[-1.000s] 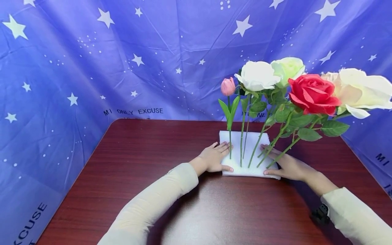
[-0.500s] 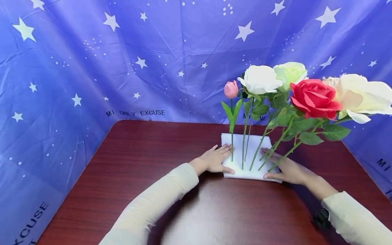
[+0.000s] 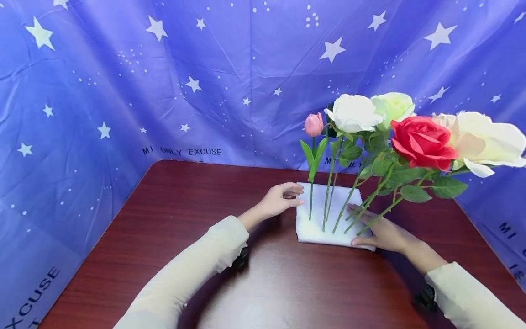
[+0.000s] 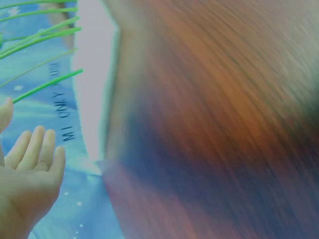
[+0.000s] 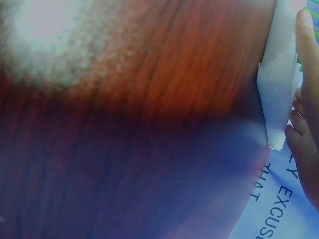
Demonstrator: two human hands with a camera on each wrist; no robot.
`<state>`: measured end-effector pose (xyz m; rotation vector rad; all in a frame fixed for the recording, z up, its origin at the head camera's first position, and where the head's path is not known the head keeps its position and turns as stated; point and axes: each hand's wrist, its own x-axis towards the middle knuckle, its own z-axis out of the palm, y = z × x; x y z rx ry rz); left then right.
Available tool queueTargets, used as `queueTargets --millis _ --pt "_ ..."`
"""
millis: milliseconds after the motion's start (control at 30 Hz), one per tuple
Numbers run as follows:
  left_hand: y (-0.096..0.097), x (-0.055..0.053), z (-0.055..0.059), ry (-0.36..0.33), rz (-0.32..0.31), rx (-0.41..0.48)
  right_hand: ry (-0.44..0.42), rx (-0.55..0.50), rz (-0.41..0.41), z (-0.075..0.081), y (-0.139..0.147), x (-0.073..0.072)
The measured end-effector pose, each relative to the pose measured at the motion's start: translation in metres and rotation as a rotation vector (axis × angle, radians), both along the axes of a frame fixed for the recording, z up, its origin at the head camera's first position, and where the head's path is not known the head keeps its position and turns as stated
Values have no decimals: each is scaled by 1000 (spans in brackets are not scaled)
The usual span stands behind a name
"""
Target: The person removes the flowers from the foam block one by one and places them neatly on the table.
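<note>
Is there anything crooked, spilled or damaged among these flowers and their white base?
Somewhat crooked, yes: in the head view, the red rose and the cream flower lean far out to the right, past the white base, while the pink tulip stands nearly upright. Nothing looks spilled or clearly broken.

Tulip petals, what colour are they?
Pink; the tulip shows best in the head view.

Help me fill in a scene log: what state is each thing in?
White block: flat on table, stems stuck in it
Pink tulip: upright, bud closed
White flower: open
Pale green flower: open, partly hidden
Red rose: open, leaning right
Cream flower: open, leaning right
Left hand: fingers loosely bent, holding nothing, at block's left edge
Right hand: on block's right edge
Curtain: hanging, creased
</note>
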<state>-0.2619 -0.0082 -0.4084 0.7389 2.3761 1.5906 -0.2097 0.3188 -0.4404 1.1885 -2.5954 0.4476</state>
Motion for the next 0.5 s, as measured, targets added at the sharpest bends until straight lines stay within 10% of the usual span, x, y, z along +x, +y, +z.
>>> queueTargets --millis 500 --pt "12 2 14 -214 1 168 -71 -3 -37 -4 -2 4"
